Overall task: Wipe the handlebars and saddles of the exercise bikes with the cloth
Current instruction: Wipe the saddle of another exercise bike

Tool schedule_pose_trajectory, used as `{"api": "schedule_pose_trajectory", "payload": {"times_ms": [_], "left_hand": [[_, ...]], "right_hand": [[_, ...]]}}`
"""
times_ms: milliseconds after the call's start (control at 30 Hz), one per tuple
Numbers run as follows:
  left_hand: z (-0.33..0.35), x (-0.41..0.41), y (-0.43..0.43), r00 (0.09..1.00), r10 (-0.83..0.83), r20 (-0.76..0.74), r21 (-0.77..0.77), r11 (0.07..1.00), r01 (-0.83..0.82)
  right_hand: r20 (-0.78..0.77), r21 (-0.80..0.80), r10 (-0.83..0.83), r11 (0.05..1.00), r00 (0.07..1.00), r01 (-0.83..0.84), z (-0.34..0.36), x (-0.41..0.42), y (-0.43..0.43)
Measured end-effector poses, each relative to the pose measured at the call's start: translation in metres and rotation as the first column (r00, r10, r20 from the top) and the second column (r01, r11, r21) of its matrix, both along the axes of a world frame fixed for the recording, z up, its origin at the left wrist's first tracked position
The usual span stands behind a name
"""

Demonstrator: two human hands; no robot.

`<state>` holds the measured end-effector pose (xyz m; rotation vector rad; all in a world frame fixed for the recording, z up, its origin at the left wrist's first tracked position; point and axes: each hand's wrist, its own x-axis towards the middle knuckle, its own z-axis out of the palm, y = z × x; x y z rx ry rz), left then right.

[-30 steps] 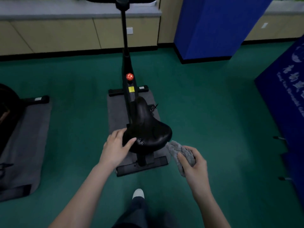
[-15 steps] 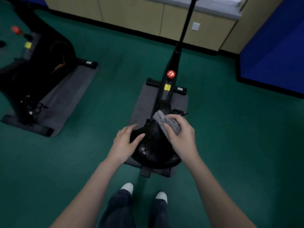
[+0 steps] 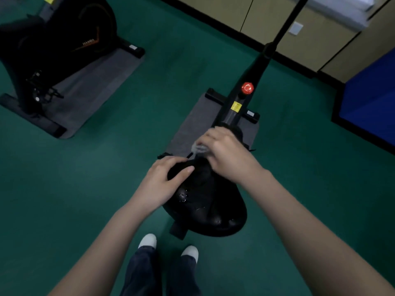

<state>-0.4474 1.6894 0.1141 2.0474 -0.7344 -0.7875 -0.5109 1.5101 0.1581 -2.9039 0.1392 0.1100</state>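
Wiping toward the narrow front of the saddle (image 3: 210,201) now: right hand (image 3: 226,153) closed over the grey cloth (image 3: 198,148), only a blurred edge of fabric showing left of its fingers. Half a second ago sat nearer the middle of the seat; a second ago hung off to the right of the saddle, not touching it. So, cloth brought onto the seat and pushed forward, away from the body. Left hand (image 3: 163,181) unchanged in its job: spread on the near-left side of the saddle, fingers open and pressing flat, thumb laid across the top, steadying rather than gripping. Broad rear of the seat, below and behind both hands, bare and glossy. Judged from this: saddle wipe of this bike underway, nose being covered, rear part probably yet to come. Handlebars out of view past the upright post (image 3: 259,60), beyond the right hand. Second bike (image 3: 53,45) well off to the left of the left hand.
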Motion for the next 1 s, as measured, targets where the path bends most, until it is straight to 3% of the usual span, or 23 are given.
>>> {"api": "schedule_pose_trajectory", "payload": {"times_ms": [100, 200, 367, 467, 533, 633, 667, 833, 1000], "left_hand": [[-0.001, 0.004, -0.003, 0.999, -0.028, -0.024, -0.001, 1.0, 0.028], [-0.001, 0.009, -0.008, 0.996, -0.077, -0.054, -0.013, 0.997, 0.076], [-0.001, 0.022, -0.022, 0.98, -0.16, -0.119, -0.027, 0.987, 0.158], [-0.003, 0.028, -0.035, 0.971, -0.197, -0.138, -0.033, 0.98, 0.195], [-0.002, 0.03, -0.045, 0.963, -0.216, -0.163, -0.041, 0.976, 0.212], [-0.002, 0.031, -0.058, 0.952, -0.241, -0.189, -0.046, 0.97, 0.237], [-0.002, 0.03, -0.061, 0.95, -0.252, -0.183, -0.041, 0.968, 0.249], [-0.005, 0.035, -0.066, 0.949, -0.251, -0.189, -0.039, 0.968, 0.248], [-0.005, 0.038, -0.069, 0.934, -0.26, -0.246, -0.058, 0.965, 0.254]], "right_hand": [[0.067, -0.022, -0.177, 0.984, 0.982, 0.178, 0.005, 0.012, -0.031], [0.173, 0.168, -0.39, 0.917, 0.905, 0.363, 0.005, 0.007, -0.035], [0.265, 0.29, -0.227, 0.946, 0.937, 0.147, -0.011, -0.024, 0.002], [0.349, 0.341, -0.313, 0.92, 0.883, 0.191, -0.015, -0.016, -0.018], [0.332, 0.466, -0.522, 0.815, 0.786, 0.345, -0.016, -0.006, -0.036], [0.175, 0.722, -0.798, 0.503, 0.577, 0.475, -0.02, -0.006, -0.045], [0.16, 0.748, -0.834, 0.452, 0.528, 0.487, -0.022, -0.012, -0.039], [0.171, 0.817, -0.919, 0.333, 0.355, 0.471, -0.029, -0.042, -0.001], [0.043, 0.889, -0.961, 0.161, 0.272, 0.428, -0.028, -0.028, -0.008]]}}
